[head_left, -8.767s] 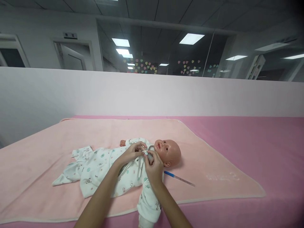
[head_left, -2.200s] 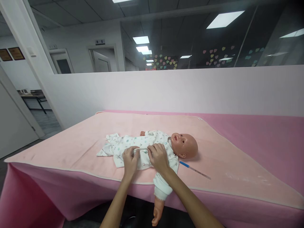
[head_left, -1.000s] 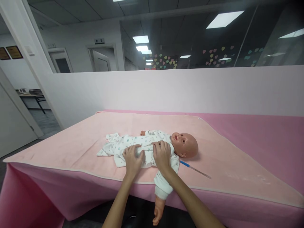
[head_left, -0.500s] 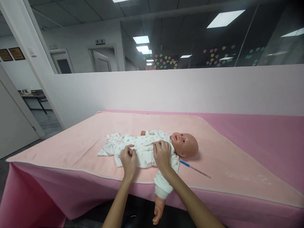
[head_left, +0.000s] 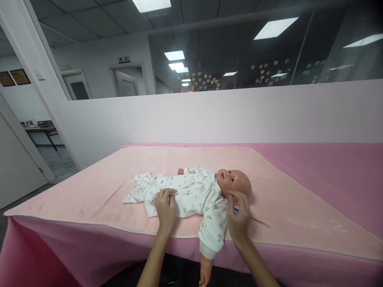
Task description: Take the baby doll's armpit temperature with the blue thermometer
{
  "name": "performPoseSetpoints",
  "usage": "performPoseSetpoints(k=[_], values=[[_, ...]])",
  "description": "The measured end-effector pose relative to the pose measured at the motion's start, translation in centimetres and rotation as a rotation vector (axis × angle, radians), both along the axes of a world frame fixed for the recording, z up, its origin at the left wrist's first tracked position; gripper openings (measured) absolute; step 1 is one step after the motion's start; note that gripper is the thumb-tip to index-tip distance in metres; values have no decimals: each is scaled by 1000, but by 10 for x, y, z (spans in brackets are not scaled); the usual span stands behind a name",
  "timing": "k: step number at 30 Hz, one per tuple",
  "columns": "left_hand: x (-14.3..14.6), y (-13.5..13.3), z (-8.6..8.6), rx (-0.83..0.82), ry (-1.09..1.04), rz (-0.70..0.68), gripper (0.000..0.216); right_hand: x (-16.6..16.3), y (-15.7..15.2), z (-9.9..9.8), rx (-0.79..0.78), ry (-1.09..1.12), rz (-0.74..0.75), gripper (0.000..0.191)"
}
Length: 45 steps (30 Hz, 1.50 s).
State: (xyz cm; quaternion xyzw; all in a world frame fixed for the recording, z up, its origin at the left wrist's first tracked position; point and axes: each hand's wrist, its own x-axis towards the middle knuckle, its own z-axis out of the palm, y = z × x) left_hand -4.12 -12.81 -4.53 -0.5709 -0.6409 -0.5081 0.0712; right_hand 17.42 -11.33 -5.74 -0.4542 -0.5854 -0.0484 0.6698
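A baby doll [head_left: 236, 182] lies on its back, head to the right, in a white patterned outfit [head_left: 191, 195]. My left hand [head_left: 165, 207] rests on the outfit around the doll's lower body, fingers loosely bent and apart. Beside the doll's cheek is my right hand [head_left: 239, 215], its fingers curled with a gap to the thumb. A thin stick [head_left: 261, 222] with a blue end lies on the cloth under this hand. Blue shows between thumb and fingers; whether they touch it is unclear. The doll's near arm [head_left: 206, 267], sleeved in white, hangs over the table's front edge.
A peach cloth [head_left: 104, 187] with a pale border covers the table over a pink sheet [head_left: 329, 171]. Behind the table stands a white half wall [head_left: 209, 119] with glass above it. A white door [head_left: 18, 159] is at the left.
My right hand has left the doll's chest and moved right, over the blue-ended stick. The sleeve now reaches further down the near arm. My left hand has loosened from its pinch.
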Motion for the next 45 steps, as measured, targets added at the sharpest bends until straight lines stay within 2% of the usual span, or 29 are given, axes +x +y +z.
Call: performPoseSetpoints(k=[5,6,8,10,13,18,21,25,28,32,35,38,41,43,45], values=[[-4,5,-1,15,1,7,23,80,-13,-42,-373,-362,-328,26],[-5,6,-1,16,0,9,23,91,-13,-47,-424,-407,-338,27],[-5,7,-1,16,-3,7,23,105,-14,-50,-492,-460,-263,28],[-5,7,-1,13,-9,1,22,111,-15,-43,-545,-449,-135,28],[-6,7,-1,8,-20,-6,22,113,-19,-18,-628,-316,-15,28],[-6,6,-1,5,-26,-23,22,108,-25,32,-705,-165,5,27],[-6,6,0,1,-31,-20,23,98,-21,50,-679,-155,64,26],[-6,6,1,-1,-36,-35,22,83,-14,59,-708,-103,201,28],[-5,5,1,2,-31,-40,22,76,-12,55,-776,-121,261,31],[-6,5,0,0,-30,-45,22,72,-8,44,-964,-104,349,39],[-6,4,0,5,-30,-52,22,71,1,44,-1071,-62,397,35],[-6,4,0,11,-29,-53,22,65,9,48,-1098,-182,469,32],[-7,5,0,8,-28,-58,22,57,12,51,-1091,-327,482,39],[-7,5,0,2,-30,-59,22,53,12,64,-1093,-443,482,43],[-8,5,0,-5,-32,-61,22,54,11,98,-1149,-551,552,43]])
